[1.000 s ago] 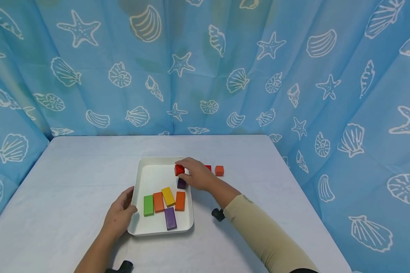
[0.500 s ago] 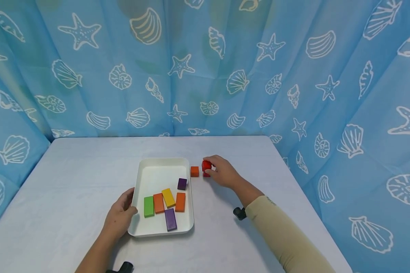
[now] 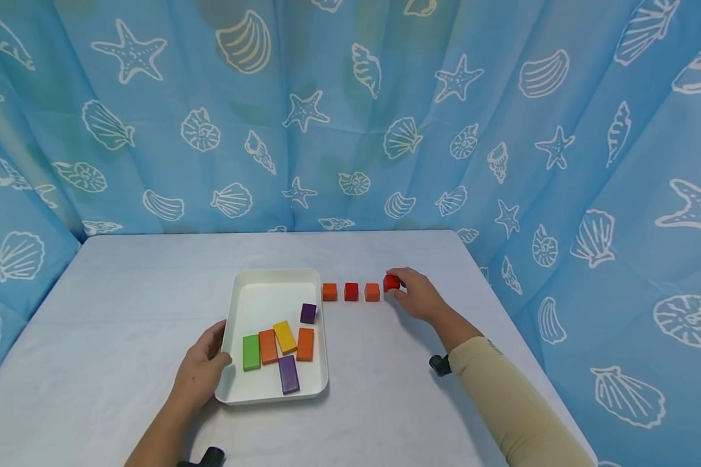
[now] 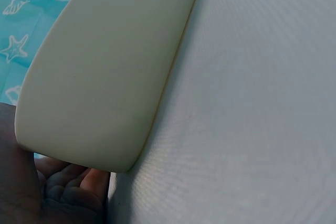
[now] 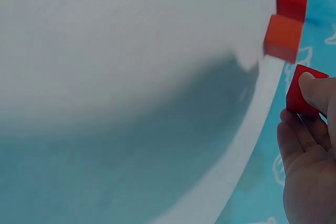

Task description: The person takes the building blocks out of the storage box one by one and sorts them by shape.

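The person's right hand (image 3: 417, 297) pinches a red cube (image 3: 391, 283) toward the far right corner of the tabletop (image 3: 397, 389), just beside an orange cube (image 3: 372, 292). Their left hand (image 3: 200, 368) grips the white tray (image 3: 269, 292) by its left edge.

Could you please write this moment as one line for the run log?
left hand: grips tray; right hand: pinches red cube; table: three other cubes in a row; in tray: six blocks

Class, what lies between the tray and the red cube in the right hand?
In the head view, an orange cube, a red cube and another orange cube stand between the tray and the held cube.
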The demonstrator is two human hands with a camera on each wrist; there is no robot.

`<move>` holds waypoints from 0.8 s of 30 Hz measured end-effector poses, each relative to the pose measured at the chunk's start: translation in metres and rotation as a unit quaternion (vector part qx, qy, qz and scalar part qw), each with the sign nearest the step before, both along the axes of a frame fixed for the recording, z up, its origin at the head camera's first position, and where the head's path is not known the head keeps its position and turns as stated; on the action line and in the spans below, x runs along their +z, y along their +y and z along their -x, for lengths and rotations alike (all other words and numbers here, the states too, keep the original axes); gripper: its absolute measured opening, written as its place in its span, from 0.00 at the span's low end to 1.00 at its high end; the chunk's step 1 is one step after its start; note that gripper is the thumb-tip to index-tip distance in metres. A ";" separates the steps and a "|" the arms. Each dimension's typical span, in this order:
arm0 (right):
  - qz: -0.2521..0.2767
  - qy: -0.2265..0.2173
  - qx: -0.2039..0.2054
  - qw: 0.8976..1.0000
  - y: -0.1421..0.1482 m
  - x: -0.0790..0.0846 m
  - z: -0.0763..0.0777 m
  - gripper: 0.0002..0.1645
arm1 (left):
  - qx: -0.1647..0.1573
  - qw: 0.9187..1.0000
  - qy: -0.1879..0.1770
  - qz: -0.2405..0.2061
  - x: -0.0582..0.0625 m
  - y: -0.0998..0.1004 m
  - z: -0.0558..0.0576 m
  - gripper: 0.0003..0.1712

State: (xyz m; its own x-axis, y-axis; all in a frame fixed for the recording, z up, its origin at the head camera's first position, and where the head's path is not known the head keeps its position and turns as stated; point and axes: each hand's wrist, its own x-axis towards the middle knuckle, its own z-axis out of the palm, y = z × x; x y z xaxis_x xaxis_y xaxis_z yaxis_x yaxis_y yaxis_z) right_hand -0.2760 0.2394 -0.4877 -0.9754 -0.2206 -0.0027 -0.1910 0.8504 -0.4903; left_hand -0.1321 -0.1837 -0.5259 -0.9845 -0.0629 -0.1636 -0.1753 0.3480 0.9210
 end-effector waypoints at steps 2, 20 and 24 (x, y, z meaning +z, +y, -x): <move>-0.007 -0.007 -0.006 1.000 0.004 -0.003 0.001 0.35 | 0.001 1.000 0.001 0.000 -0.001 -0.001 0.000 0.45; -0.022 -0.036 -0.003 0.999 0.005 -0.025 0.004 0.33 | 0.004 1.000 -0.001 -0.002 0.000 0.000 0.000 0.44; -0.016 -0.033 -0.004 0.999 0.006 -0.026 0.003 0.34 | 0.004 1.000 0.002 -0.001 -0.001 0.000 0.001 0.44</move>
State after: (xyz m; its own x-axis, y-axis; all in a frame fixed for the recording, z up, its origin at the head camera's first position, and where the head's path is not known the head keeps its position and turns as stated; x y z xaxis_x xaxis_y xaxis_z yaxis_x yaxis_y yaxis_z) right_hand -0.2790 0.2450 -0.5139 -0.9743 -0.2124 -0.0744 -0.1529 0.8672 -0.4739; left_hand -0.1330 -0.1833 -0.5266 -0.9845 -0.0697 -0.1607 -0.1749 0.3449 0.9222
